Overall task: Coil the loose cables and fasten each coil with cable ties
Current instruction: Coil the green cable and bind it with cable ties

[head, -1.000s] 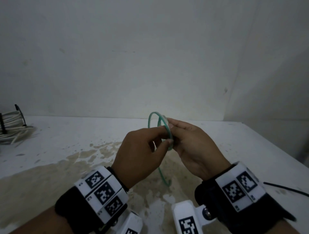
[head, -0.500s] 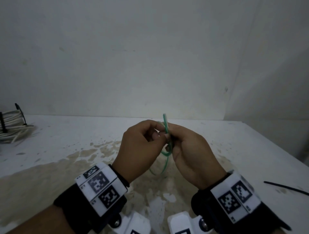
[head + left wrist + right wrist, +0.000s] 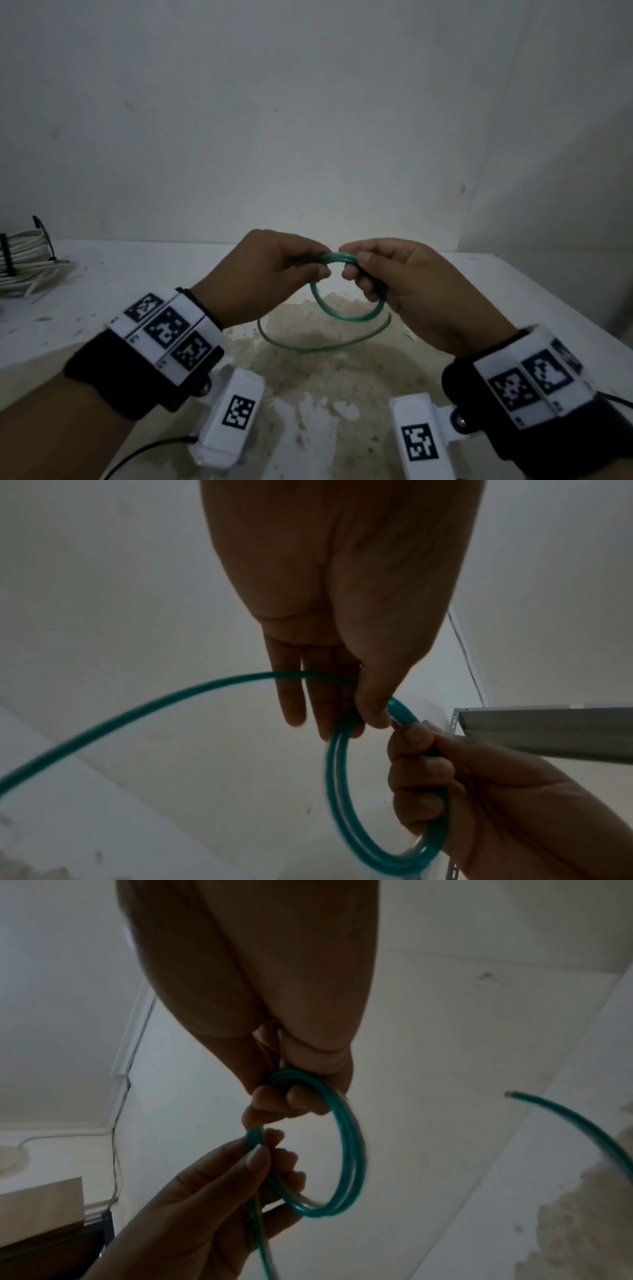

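Observation:
A thin green cable [image 3: 346, 317] is held above the white table [image 3: 102, 308] in a small coil of about two loops. My left hand [image 3: 308, 270] pinches the top of the coil between thumb and fingers, which the left wrist view shows at the thumb tip [image 3: 373, 712]. My right hand [image 3: 359, 277] has its fingers curled round the coil's right side [image 3: 441, 826]. A loose tail [image 3: 308, 346] sags below the hands, and its cut end [image 3: 510, 1094] shows in the right wrist view.
A bundle of white cable [image 3: 24, 263] bound with black ties lies at the table's far left. A brown stained patch [image 3: 325, 383] spreads under the hands. A black cord [image 3: 144, 450] runs at the bottom left. The table's edge slopes away on the right.
The hands have drawn slightly apart and the coil has turned from edge-on to a wider, flatter loop. The loose tail now swings out below them.

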